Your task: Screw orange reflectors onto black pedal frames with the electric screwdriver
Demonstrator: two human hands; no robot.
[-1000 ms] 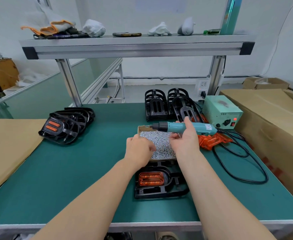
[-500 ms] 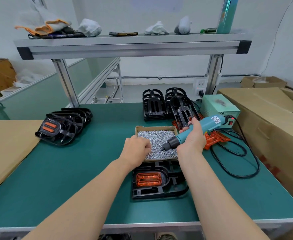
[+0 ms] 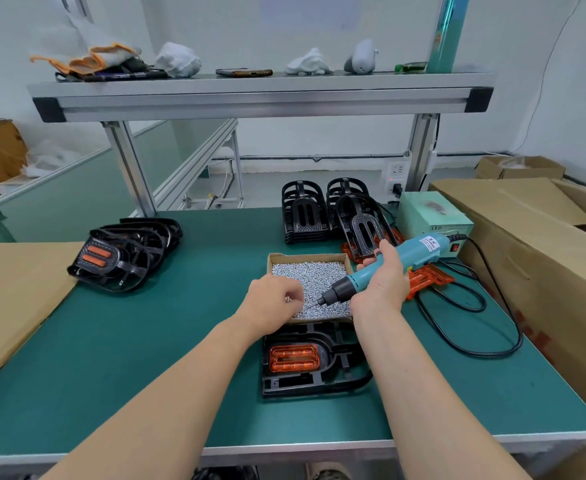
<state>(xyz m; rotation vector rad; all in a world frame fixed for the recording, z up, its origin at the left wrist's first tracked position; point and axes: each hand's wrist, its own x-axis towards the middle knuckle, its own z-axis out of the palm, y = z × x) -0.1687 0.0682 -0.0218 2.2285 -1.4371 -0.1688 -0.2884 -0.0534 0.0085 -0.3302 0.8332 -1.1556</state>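
My left fingers (image 3: 293,294): curled in the screw box (image 3: 305,257); whether they pinch anything, I cannot tell.
My right fingers (image 3: 385,249): gripping screwdriver (image 3: 419,250) above the box.
Pedal frame (image 3: 319,382): just beside box's near edge.

The right hand (image 3: 381,287) grips the teal electric screwdriver (image 3: 423,250), its bit tilted down over the screws (image 3: 314,277) in a cardboard box (image 3: 305,257). The left hand (image 3: 270,304) curls its fingers there too. Just nearer lies a black pedal frame (image 3: 319,381) bearing an orange reflector (image 3: 295,358).
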